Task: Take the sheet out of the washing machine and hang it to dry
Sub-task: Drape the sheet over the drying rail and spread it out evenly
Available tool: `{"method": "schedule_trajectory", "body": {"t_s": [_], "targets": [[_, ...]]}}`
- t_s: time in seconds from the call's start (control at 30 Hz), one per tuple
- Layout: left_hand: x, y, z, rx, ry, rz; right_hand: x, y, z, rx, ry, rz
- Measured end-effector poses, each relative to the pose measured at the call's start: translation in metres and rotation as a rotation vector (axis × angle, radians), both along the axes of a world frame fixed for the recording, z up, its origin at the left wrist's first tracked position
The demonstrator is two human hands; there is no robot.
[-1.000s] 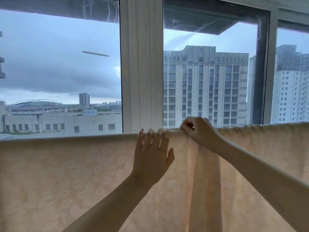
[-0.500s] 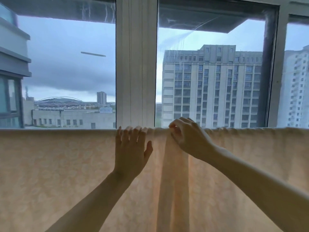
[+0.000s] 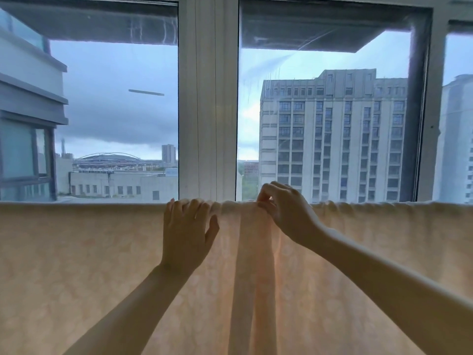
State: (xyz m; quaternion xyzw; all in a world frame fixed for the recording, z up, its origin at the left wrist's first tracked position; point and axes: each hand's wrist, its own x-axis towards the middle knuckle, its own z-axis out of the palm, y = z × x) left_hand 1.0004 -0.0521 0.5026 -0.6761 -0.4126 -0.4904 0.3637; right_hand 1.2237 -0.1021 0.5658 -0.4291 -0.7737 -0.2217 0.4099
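A pale peach sheet (image 3: 76, 265) with a faint flower pattern hangs across the whole width, draped over a horizontal line hidden under its top fold. A vertical fold runs down its middle. My left hand (image 3: 185, 235) lies flat against the sheet just below the top edge, fingers straight and reaching the fold. To its right, my right hand (image 3: 286, 213) pinches the bunched top edge of the sheet between thumb and fingers. The part of the sheet to the right of that hand is gathered in small wrinkles along the top.
Directly behind the sheet stands a large window with a white centre frame (image 3: 207, 98) and a dark post (image 3: 416, 111) at the right. City buildings show beyond the glass. The sheet hides everything below the top fold.
Both hands have shifted left along the sheet's top edge relative to the window frame. The right hand keeps its pinch on the fold; the left stays flat.
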Motion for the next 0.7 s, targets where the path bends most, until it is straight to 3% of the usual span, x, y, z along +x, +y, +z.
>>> {"method": "schedule_trajectory", "body": {"t_s": [0.27,0.53,0.7], "targets": [[0.000,0.003,-0.002,0.006,0.000,0.038,0.057,-0.002,0.017,-0.038,0.184,-0.089],[0.003,0.005,-0.003,-0.001,-0.006,0.047,0.054,-0.005,0.016,-0.108,-0.036,-0.168],[0.000,0.005,-0.004,0.032,-0.006,0.052,0.046,-0.007,0.008,-0.180,-0.016,-0.125]]}}
